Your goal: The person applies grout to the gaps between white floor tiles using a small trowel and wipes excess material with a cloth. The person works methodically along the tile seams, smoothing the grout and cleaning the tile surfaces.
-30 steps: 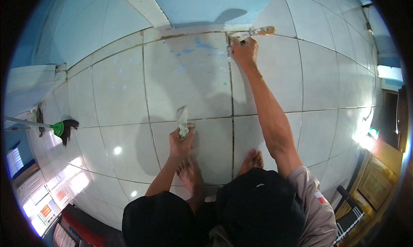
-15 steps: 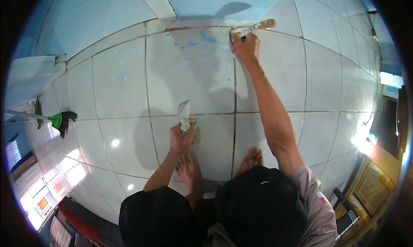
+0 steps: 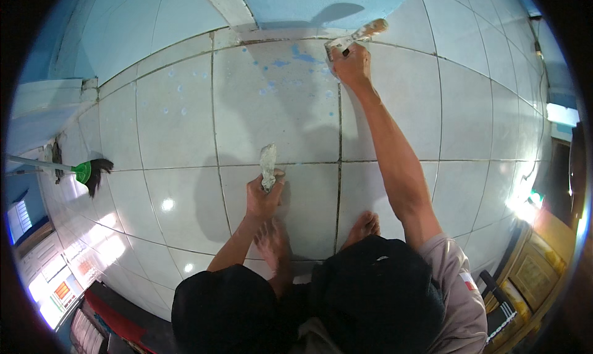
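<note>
My right hand [image 3: 352, 65] has a scraper [image 3: 369, 30] at the foot of the blue wall [image 3: 321, 1]

Nearest to me are my dark knees [image 3: 377, 298], with my bare feet [image 3: 272, 241] on the pale tiles [image 3: 173, 138] just beyond them. My left hand [image 3: 264, 195] is clamped round a flat crusted tool [image 3: 268, 162], held in front of my left foot. Its long axis runs nearly straight away from me, the ragged pale end pointing toward the wall. My fingers cover its near end, and I cannot tell whether that end touches the floor.

Farther out, across blue spots [image 3: 302, 55] on the tiles, my right arm reaches to the wall's base. That hand is closed on the scraper — its long axis slants, the wooden handle end pointing right and away from me, the whitish end pointing left and slightly back toward me. My knuckles hide part of it, and the edge by the wall is too small to make out. My left knee is cut off by the lower border — so is my right sleeve.
</note>
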The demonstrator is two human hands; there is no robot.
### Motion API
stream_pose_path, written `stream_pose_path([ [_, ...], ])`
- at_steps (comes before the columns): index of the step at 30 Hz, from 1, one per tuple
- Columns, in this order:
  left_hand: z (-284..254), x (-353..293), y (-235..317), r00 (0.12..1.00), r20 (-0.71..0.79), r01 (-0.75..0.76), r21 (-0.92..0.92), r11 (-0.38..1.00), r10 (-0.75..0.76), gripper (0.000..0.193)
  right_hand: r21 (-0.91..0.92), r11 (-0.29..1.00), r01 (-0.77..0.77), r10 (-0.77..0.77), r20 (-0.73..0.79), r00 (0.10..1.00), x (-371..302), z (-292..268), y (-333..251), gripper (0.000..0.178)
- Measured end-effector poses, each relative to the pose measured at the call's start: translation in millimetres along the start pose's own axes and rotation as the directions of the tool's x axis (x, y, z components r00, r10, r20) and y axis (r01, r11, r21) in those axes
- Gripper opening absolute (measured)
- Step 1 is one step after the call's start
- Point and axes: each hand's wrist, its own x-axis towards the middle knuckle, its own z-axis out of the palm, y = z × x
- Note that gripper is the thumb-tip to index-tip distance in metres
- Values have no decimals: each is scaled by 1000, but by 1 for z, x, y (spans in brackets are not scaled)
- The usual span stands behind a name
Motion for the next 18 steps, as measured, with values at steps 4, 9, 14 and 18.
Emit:
stream_pose_path([
  [4,2,-1,1,1000,-8,19,-39,999,-19,20,32,999,-28,30,-66,997,-8,11,2,37],
  [9,-1,-2,2,999,-27,30,-25,999,-31,22,112,984,-140,161,-216,963,-16,26,4,36],
  [14,8,5,0,1000,25,19,-44,999,-18,23,232,965,-125,192,-294,936,14,38,43,35],
  [18,-3,-3,-2,999,-21,43,-16,999,-43,22,156,974,-163,189,-172,967,-5,34,-12,34],
])
